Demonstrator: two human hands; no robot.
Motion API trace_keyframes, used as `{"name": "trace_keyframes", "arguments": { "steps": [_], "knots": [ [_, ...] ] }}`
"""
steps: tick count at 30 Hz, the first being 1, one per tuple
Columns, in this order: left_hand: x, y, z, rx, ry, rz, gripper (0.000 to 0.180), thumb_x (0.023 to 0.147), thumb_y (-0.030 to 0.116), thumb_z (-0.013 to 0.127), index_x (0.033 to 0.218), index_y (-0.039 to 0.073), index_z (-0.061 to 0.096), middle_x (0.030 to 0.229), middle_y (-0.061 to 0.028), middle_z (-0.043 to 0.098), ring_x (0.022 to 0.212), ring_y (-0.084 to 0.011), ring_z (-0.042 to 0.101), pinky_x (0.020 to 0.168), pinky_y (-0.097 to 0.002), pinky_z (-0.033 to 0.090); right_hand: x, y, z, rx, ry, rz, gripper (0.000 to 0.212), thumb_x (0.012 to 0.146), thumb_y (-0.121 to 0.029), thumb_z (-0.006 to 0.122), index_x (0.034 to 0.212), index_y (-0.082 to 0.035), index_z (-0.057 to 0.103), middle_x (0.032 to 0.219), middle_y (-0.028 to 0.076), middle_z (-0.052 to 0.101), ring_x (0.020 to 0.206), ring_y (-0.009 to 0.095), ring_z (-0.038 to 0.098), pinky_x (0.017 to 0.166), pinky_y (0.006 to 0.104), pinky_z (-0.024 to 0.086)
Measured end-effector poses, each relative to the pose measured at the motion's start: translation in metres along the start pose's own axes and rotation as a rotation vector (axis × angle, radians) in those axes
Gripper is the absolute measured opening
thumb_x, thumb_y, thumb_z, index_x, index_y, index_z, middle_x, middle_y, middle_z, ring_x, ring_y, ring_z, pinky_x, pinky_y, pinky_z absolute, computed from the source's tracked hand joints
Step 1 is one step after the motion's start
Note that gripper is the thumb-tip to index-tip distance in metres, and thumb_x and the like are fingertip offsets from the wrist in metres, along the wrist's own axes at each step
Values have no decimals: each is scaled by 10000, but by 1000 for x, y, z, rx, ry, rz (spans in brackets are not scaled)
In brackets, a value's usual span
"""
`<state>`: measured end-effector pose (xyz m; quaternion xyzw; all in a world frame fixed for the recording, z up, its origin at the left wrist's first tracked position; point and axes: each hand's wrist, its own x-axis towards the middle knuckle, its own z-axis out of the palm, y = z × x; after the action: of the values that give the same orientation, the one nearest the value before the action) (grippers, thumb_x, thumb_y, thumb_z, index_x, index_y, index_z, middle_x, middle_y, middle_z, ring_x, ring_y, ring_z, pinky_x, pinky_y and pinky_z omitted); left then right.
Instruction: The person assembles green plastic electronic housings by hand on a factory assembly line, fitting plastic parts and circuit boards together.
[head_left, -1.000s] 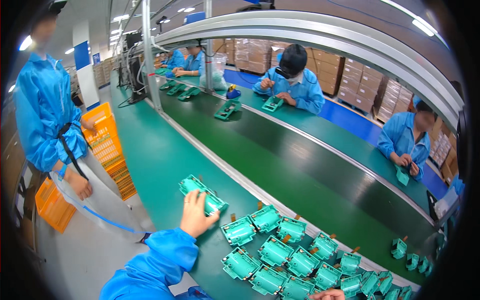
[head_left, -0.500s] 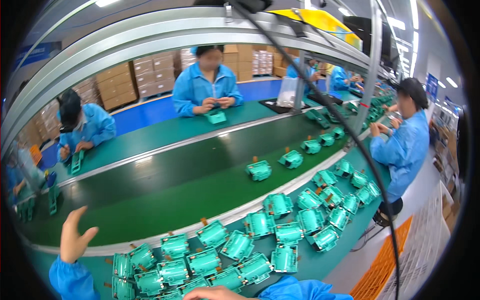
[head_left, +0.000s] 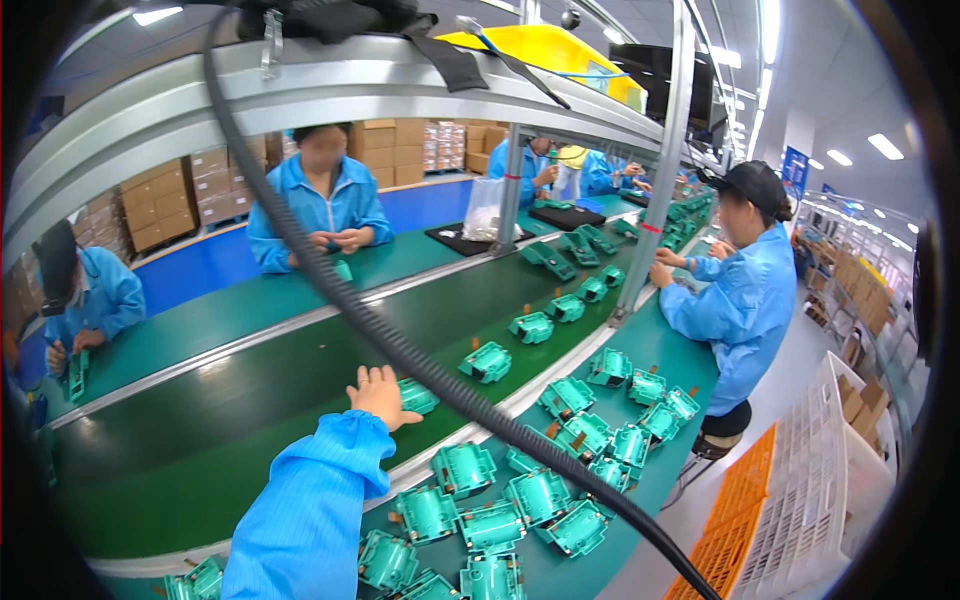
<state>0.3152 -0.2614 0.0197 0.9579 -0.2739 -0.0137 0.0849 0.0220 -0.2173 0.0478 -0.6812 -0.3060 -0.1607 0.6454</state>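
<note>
My left hand [head_left: 383, 398] reaches out over the green conveyor belt, palm down with its fingers spread. Right beside its fingers, on the belt, lies a teal plastic housing [head_left: 418, 396], partly covered by a black corrugated hose; whether the hand touches it I cannot tell. Farther along the belt sits another teal housing [head_left: 487, 362], with several more in a line behind it. On the near worktop many similar housings [head_left: 540, 494] are crowded together, some with small brown tabs sticking out. My right hand is out of view.
The black hose [head_left: 400, 370] hangs diagonally across the view. A metal frame post [head_left: 655, 190] stands at the belt's edge. Co-workers sit across the belt, and one person [head_left: 745, 290] works at the right. Orange [head_left: 735, 510] and white crates [head_left: 810, 480] stand at the lower right.
My left hand has moved forward and right, from the near left to over the belt beside a housing. My right hand has left the view. The view has turned right.
</note>
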Motion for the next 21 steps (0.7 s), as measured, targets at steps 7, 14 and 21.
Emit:
{"name": "trace_keyframes", "arguments": {
  "steps": [7, 14, 21],
  "knots": [
    [29, -8, 29, -66, 39, 86, 641, 545, 484, 679, 901, -38, 573, 897, -211, 564, 865, -318, 555, 761, -371, 448, 0, 5, -8, 58, 72, 167, 62, 773, -58, 550, 793, -5, 528, 650, 125, 523, 563, 268, 531, 493, 320, 402],
    [-64, -28, -104, 90, 155, 202, 583, 558, 334, 708, 951, -28, 474, 945, -215, 488, 799, -391, 538, 740, -423, 453, -4, 6, -4, 109, 88, 249, 72, 793, -65, 553, 835, -6, 564, 714, 88, 585, 610, 171, 569, 539, 263, 439],
    [-271, -40, -178, -313, 363, 295, 651, 570, 179, 728, 1093, -18, 396, 1020, -174, 379, 911, -321, 484, 735, -361, 459, -8, 12, -11, 450, 255, 447, 87, 804, -22, 535, 875, 18, 567, 769, 78, 586, 691, 98, 533, 588, 222, 426]
  ]
}}
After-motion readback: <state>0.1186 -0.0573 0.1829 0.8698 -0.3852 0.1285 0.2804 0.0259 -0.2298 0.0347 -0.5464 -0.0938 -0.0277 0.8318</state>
